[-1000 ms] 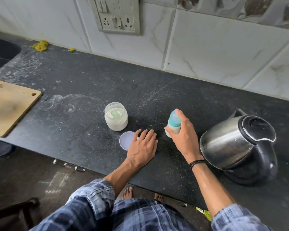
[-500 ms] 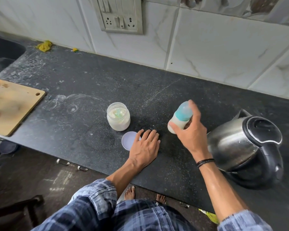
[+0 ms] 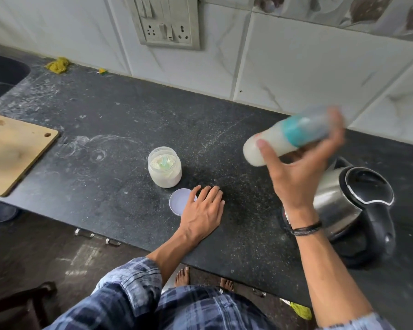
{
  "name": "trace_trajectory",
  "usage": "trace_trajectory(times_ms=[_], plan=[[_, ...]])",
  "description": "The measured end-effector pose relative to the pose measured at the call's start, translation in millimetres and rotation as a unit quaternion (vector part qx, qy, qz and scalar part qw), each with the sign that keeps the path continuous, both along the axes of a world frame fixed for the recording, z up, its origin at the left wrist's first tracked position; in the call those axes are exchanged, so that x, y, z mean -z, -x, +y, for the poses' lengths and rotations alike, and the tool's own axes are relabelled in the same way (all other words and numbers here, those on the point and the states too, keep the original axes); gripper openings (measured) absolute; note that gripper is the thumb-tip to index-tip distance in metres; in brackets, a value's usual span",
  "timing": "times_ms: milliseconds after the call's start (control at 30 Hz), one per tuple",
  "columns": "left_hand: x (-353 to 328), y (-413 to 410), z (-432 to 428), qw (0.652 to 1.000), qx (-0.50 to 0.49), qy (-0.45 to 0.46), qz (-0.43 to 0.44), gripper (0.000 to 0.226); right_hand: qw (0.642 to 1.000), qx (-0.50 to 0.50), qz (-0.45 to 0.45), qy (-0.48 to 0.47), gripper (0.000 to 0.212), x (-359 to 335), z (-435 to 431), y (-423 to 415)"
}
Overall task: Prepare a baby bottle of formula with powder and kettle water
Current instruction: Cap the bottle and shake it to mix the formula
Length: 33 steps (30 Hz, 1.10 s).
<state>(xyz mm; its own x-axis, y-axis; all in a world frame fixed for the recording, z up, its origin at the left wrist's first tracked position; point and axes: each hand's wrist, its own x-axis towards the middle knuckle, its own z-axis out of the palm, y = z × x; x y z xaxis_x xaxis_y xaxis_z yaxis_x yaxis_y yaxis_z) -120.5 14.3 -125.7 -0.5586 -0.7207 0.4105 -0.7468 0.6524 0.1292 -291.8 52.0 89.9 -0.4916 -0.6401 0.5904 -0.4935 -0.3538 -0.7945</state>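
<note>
Right of centre, the right hand [image 3: 298, 172] holds the baby bottle [image 3: 272, 144] tilted in the air above the kettle [image 3: 343, 198], fingers [image 3: 336, 129] curled round it (blurred, milky inside). The left hand [image 3: 200, 210] lies flat on the bench [image 3: 105, 186], fingers straight and close together, touching the lid [image 3: 180, 201] below the powder jar [image 3: 165, 167].

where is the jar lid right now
In the head view, the lid lies flat on the dark counter, just in front of the open powder jar, with the left hand overlapping its right edge.

Blue plaid shirt sleeves [image 3: 129, 289], black wristband [image 3: 306, 228], bare feet [image 3: 183, 276]
</note>
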Motion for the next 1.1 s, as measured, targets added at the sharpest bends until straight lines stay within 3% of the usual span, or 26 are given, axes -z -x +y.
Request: trace_trajectory(times_ms=[67, 200, 367, 500, 633, 767, 933, 1033, 1100], plan=[[1.3, -0.4, 1.4, 1.000, 0.004, 0.007, 0.006, 0.031, 0.998, -0.001, 0.029, -0.061, 0.102, 3.7, 2.3, 4.3], [-0.5, 1.2, -0.6, 1.000, -0.005, 0.011, 0.006, 0.031, 0.995, 0.026, 0.010, 0.092, 0.110, -17.2, 7.4, -0.5], [-0.2, -0.3, 0.9, 1.000, 0.006, 0.024, 0.011, 0.030, 0.996, 0.008, 0.052, -0.070, 0.100, -2.4, 0.6, 2.6], [-0.3, 0.7, -0.8, 1.000, -0.006, 0.018, 0.006, 0.031, 0.998, 0.024, -0.010, 0.057, 0.105, -13.2, 2.6, -1.3], [2.0, -0.5, 0.7, 1.000, 0.003, 0.022, 0.013, 0.031, 0.996, 0.014, 0.056, -0.065, 0.101, -10.5, -0.5, 6.4], [0.0, 2.1, -3.0, 1.000, -0.003, 0.025, 0.016, 0.031, 0.995, 0.030, -0.023, 0.092, 0.107, -25.7, 4.8, 4.5], [-0.3, -0.3, 1.3, 1.000, 0.005, 0.025, 0.017, 0.030, 0.999, 0.009, 0.027, -0.046, 0.100, -11.1, 4.1, 7.3], [-0.8, 1.2, -0.1, 1.000, -0.003, 0.025, 0.015, 0.030, 0.997, 0.008, -0.047, 0.055, 0.104, -20.2, 8.3, 0.6], [-1.5, 0.2, -0.2, 1.000, -0.001, 0.016, 0.009, 0.031, 0.998, 0.013, -0.050, 0.047, 0.108, -18.6, 4.7, 0.3]])
